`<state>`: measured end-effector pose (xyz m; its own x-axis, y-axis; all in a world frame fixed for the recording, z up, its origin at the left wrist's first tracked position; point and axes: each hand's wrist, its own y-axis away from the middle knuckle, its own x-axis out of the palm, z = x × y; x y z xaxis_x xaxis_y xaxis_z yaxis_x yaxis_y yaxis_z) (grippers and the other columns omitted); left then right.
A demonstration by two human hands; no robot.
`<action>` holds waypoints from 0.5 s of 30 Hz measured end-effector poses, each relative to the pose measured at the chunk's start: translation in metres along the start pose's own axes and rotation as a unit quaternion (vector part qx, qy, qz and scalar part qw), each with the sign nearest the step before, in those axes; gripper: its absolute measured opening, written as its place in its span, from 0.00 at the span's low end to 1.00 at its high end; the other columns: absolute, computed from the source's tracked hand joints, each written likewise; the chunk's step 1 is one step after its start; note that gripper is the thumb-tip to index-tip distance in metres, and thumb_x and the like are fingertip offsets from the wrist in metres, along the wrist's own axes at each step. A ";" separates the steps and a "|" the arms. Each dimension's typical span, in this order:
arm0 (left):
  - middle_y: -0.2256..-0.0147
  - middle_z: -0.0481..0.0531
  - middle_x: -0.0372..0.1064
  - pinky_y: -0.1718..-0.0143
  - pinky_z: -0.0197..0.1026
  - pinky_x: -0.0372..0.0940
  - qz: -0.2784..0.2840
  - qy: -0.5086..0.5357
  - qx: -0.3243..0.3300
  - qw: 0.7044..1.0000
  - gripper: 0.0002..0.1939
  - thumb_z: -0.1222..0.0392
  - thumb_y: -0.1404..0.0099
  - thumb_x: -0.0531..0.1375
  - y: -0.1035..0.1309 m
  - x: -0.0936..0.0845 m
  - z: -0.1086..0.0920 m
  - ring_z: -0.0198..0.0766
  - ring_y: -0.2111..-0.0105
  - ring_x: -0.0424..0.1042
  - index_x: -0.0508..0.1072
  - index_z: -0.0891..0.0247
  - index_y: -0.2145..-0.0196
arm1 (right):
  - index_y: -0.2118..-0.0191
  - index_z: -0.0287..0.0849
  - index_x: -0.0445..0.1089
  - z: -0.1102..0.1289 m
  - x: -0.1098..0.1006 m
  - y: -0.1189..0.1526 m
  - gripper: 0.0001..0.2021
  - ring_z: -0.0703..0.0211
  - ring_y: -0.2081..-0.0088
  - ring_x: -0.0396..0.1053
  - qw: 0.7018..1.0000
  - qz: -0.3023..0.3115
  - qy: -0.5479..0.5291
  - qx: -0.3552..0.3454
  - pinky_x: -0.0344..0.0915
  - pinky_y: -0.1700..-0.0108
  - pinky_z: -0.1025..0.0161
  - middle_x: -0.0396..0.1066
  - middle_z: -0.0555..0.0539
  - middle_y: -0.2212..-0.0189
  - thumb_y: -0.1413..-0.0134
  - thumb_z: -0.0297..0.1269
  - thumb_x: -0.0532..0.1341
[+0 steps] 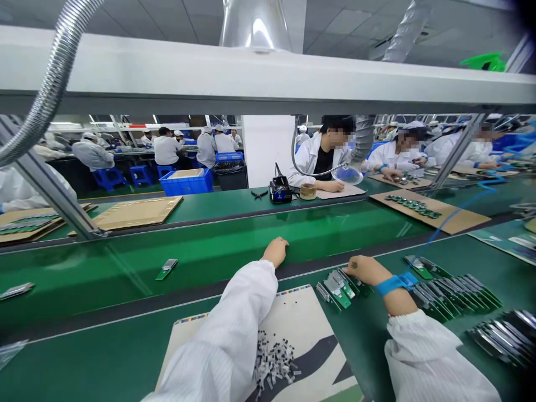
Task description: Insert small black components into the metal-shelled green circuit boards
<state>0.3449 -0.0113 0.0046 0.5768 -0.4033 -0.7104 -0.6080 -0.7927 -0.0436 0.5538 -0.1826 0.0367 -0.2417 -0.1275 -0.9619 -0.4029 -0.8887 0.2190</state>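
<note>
My left hand (275, 252) reaches out over the green conveyor belt (226, 237), its back toward me and its fingers curled. Anything in those fingers is hidden. At the right, my right hand (368, 270), with a blue wrist strap (396, 283), has its fingers closed at the edge of a circuit board (350, 281). That board is one of a small leaning group of green boards with metal parts (338, 287) on the bench. Below my left forearm, a pile of small grey and black pieces (274, 360) lies on a printed cardboard sheet (312, 321).
More circuit boards (456, 296) stand in rows at right, with a darker stack (506, 338) nearer me. A single board (167, 269) lies on the belt at left. Across it, a co-worker (322, 153) sits by a black device (280, 190). A white beam (268, 75) crosses overhead.
</note>
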 end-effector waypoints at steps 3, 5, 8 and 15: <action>0.50 0.57 0.65 0.53 0.51 0.65 -0.050 0.080 -0.028 0.995 0.12 0.58 0.34 0.56 0.006 -0.027 0.011 0.43 0.54 0.67 0.69 0.63 0.54 | 0.60 0.35 0.69 0.006 -0.006 0.005 0.08 0.57 0.64 0.69 1.000 -0.002 0.017 -0.004 0.69 0.60 0.59 0.68 0.47 0.64 0.32 0.36 0.60; 0.52 0.56 0.67 0.54 0.50 0.66 -0.097 0.146 -0.057 0.983 0.10 0.58 0.34 0.56 0.017 -0.056 0.022 0.41 0.56 0.68 0.70 0.63 0.56 | 0.60 0.35 0.68 0.021 -0.013 0.016 0.07 0.56 0.63 0.69 0.999 -0.015 0.022 -0.029 0.69 0.58 0.57 0.67 0.47 0.63 0.32 0.34 0.60; 0.58 0.54 0.69 0.59 0.47 0.68 -0.186 0.259 -0.105 0.942 0.09 0.60 0.34 0.56 0.042 -0.102 0.039 0.39 0.61 0.70 0.70 0.67 0.59 | 0.59 0.36 0.69 0.066 -0.014 0.043 0.04 0.56 0.60 0.68 0.988 -0.011 0.001 -0.155 0.68 0.56 0.56 0.67 0.46 0.61 0.33 0.32 0.59; 0.67 0.58 0.71 0.70 0.33 0.70 -0.285 0.525 -0.196 0.777 0.12 0.70 0.34 0.47 0.124 -0.153 0.039 0.34 0.69 0.73 0.69 0.71 0.63 | 0.65 0.35 0.70 0.162 0.045 0.078 0.08 0.56 0.62 0.69 0.925 0.121 0.013 -0.360 0.69 0.57 0.56 0.69 0.48 0.65 0.36 0.34 0.64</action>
<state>0.1605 -0.0298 0.0803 0.9438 0.0774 0.3214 0.0044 -0.9751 0.2219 0.3681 -0.1861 0.0370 -0.2233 -0.3637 -0.9043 0.3556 -0.8942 0.2718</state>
